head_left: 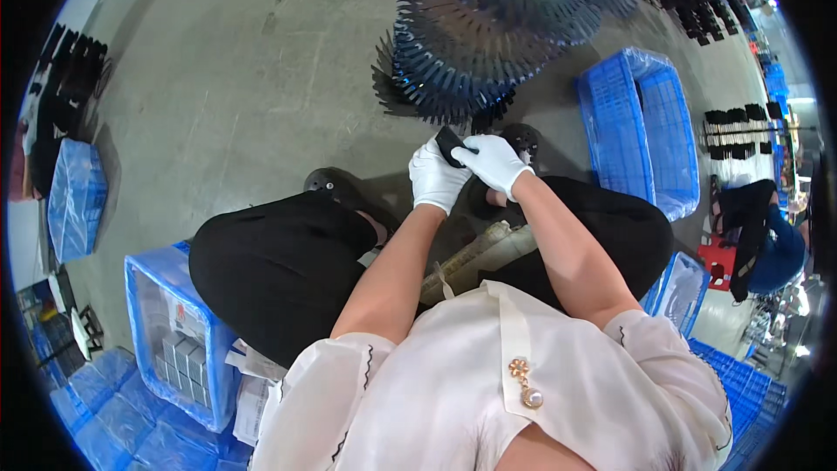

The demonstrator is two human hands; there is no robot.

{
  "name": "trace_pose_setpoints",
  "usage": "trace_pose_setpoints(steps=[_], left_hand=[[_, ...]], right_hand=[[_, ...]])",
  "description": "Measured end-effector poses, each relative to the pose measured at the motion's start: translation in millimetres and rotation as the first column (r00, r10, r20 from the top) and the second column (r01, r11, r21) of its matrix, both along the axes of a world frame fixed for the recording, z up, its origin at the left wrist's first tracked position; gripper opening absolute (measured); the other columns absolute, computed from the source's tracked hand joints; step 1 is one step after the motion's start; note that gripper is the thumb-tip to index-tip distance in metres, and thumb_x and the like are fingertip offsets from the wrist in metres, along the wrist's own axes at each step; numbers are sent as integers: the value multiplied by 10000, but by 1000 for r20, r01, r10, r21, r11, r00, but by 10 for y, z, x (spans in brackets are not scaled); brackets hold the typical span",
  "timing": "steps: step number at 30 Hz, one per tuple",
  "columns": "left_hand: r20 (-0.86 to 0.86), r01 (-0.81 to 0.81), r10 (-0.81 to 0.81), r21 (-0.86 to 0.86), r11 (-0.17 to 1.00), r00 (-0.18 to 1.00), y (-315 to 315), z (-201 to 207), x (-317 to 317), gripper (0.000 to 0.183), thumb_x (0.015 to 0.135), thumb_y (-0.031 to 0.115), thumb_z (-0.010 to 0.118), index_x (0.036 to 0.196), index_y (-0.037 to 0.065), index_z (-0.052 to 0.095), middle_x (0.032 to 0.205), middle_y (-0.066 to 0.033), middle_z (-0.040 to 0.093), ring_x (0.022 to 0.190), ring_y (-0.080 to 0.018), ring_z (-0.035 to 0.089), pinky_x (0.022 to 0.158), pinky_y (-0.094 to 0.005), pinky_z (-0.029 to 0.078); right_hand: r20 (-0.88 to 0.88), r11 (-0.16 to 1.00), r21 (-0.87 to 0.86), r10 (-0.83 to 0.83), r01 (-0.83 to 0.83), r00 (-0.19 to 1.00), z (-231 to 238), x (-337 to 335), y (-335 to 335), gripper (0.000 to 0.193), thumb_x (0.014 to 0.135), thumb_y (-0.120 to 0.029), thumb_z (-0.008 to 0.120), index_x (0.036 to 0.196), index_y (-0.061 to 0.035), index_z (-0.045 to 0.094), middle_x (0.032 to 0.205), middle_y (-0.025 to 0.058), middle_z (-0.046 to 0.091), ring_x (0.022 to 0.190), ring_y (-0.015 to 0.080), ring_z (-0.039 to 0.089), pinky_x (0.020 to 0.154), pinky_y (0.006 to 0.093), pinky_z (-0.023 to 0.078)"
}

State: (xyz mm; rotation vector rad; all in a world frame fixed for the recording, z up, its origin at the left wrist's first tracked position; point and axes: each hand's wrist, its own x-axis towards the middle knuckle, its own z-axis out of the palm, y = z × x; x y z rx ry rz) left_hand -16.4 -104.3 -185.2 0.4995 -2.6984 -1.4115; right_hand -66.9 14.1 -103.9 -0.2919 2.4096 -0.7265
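Observation:
Both my hands wear white gloves and meet in front of my knees. A small flat black piece [448, 143], its kind too small to make out, is held between them. My left hand [436, 178] wraps round it from the left with curled fingers. Against its right side press the fingers of my right hand [495, 163], which is also closed. Just beyond the hands stands a tiered round rack [475, 52] hung with many dark, glossy flat strips fanning outward. Its lowest strips hang close to my fingertips.
A blue crate [606, 126] lined with clear plastic stands at the right. At my left, another lined blue crate [179, 340] holds several grey boxes. A further blue crate [77, 201] stands at far left. At the far right, a person [772, 244] sits near a rack of black pieces [741, 133].

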Motion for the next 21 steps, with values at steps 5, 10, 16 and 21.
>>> trace_pose_setpoints(steps=[5, 10, 16, 21], left_hand=[[30, -453, 454, 160, 877, 890, -106, -304, -147, 339, 626, 182, 854, 843, 4, 665, 844, -213, 718, 769, -381, 709, 719, -443, 568], [-90, -616, 619, 66, 785, 780, -273, -753, -531, 418, 613, 178, 871, 929, 7, 658, 886, -174, 697, 869, -375, 678, 797, -427, 538], [-22, -526, 541, 203, 826, 841, -354, -1143, -909, 541, 600, 164, 870, 1049, 38, 594, 1040, -171, 621, 1034, -373, 581, 938, -457, 459], [-245, -647, 673, 185, 739, 698, -305, -1283, -1000, 401, 605, 152, 870, 873, 55, 587, 899, -135, 610, 938, -350, 597, 851, -453, 469]], right_hand=[[-250, 1000, 24, 18, -13, 968, -377, -56, -162, 423, 950, -301, 512, 1245, -13, 609, 1210, 213, 630, 1100, 388, 605, 952, 445, 475], [-526, 914, 302, 396, -270, 753, -865, -177, -449, 572, 930, -227, 524, 1436, 17, 416, 1445, 207, 458, 1335, 371, 437, 1116, 488, 346], [-481, 841, 507, 458, -189, 748, -1142, -447, -566, 631, 915, -174, 515, 1485, 28, 334, 1471, 221, 415, 1329, 419, 417, 1111, 522, 330], [-603, 913, 360, 384, -191, 700, -1208, -673, -599, 517, 878, -121, 539, 1392, -65, 509, 1336, 216, 536, 1188, 432, 508, 993, 535, 400]])
